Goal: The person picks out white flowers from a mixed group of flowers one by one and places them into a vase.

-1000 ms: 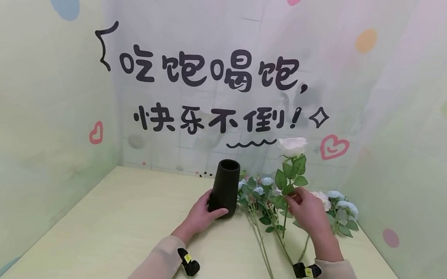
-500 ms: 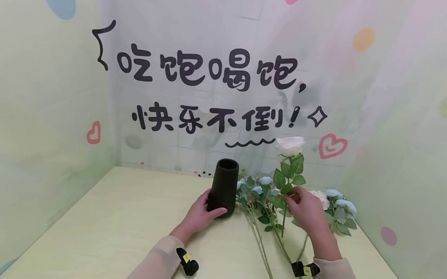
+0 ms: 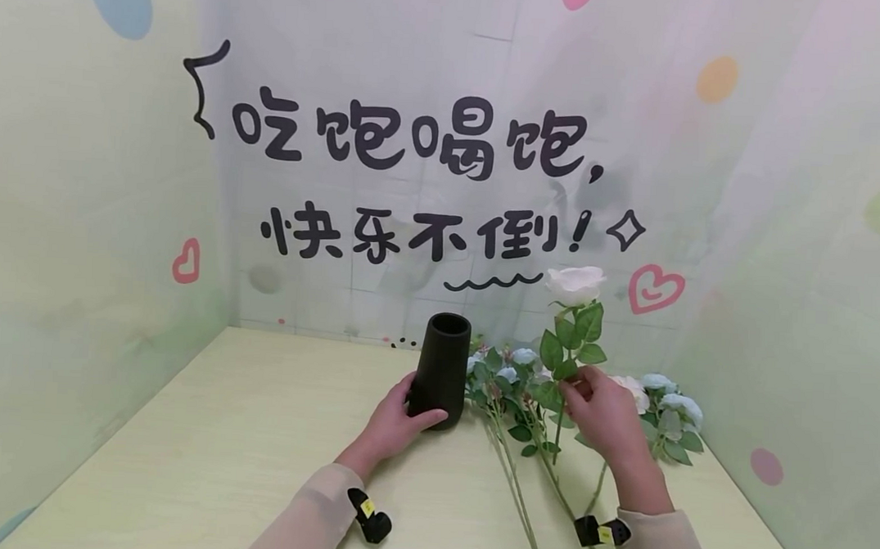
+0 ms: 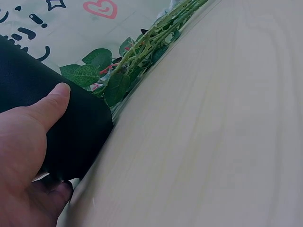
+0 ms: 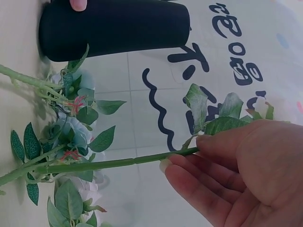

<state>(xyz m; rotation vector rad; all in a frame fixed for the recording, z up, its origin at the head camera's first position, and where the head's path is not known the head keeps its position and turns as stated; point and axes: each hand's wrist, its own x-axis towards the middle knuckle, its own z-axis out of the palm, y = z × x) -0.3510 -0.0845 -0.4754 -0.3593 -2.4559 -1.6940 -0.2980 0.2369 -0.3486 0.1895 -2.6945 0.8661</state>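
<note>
A tall black vase, narrower at its mouth, stands upright on the table. My left hand grips its lower part, the thumb across the near side. In the left wrist view the thumb lies on the dark vase wall. To the right, my right hand pinches the green stem of a white rose just below its leaves, bloom up. The right wrist view shows the stem between thumb and fingertips. The rose is beside the vase, apart from it; its bloom rises above the vase's mouth.
Blue flowers lie on the table right of the vase, their long stems pointing toward me. Behind my right hand lie more blue flowers and another white bloom. A printed backdrop encloses the table.
Both hands keep their holds on the vase and the rose. The rose has risen very slightly in the last half second; the view shifts a little.
</note>
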